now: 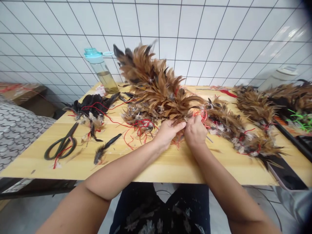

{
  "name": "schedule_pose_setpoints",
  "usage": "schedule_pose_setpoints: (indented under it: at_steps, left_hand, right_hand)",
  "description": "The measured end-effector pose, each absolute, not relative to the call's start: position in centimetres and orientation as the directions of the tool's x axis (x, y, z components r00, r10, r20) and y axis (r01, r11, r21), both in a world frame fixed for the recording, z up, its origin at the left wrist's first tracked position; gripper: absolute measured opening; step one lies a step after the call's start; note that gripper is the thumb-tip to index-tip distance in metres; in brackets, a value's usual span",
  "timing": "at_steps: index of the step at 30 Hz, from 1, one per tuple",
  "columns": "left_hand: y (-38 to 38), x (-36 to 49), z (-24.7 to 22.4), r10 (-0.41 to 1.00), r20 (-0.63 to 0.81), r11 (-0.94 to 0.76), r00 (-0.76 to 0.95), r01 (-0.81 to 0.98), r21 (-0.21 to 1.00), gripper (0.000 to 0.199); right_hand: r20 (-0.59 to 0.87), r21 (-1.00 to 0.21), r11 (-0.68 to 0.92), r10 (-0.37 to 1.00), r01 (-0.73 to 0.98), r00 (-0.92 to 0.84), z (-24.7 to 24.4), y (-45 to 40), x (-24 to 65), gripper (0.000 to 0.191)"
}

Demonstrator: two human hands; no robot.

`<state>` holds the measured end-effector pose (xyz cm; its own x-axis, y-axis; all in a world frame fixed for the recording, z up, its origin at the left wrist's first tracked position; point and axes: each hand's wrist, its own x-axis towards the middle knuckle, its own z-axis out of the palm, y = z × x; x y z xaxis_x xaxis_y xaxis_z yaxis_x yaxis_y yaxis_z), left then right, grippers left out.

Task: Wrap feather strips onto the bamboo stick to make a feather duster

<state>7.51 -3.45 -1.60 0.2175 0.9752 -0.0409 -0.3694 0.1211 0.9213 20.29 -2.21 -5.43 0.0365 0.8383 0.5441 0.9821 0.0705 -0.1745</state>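
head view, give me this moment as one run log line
left hand: gripping base of brown feather bundle | right hand: fingers curled, by red thread | scissors: lying on table | bottle: near wall

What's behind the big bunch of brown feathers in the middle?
Behind the brown feathers, the white tiled wall shows, plus some of the wooden table. The feathers cover part of both, so anything small hidden there can't be seen.

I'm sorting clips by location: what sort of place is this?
Probably a craft workspace, though home or workshop I can't tell: brown feathers, red thread and scissors share a wooden table.
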Motion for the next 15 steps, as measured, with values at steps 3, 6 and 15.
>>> schedule_pose_setpoints:
  at_steps: [3, 6, 15]
  left_hand:
    - [-3.1, 7.7, -2.3, 0.977, -0.044, 0.114, 0.207, -0.339, 0.934, 0.01]
    - [-2.4, 7.8, -3.2, 0.981, -0.048, 0.104, 0.19, -0.299, 0.948, 0.007]
    - [-1.7, 7.8, -4.0, 0.974, -0.07, 0.144, 0.216, -0.349, 0.926, 0.004]
  right_hand:
    - [0.529, -0.198, 0.07, 0.848, 0.978, 0.046, -5.5, -2.1, 20.2, 0.034]
    - [0.546, -0.206, 0.054, 0.835, 0.977, 0.069, -5.9, -2.1, 20.1, 0.035]
    - [0.521, -0.062, 0.027, 0.853, 0.998, 0.01, -6.2, -2.3, 19.8, 0.036]
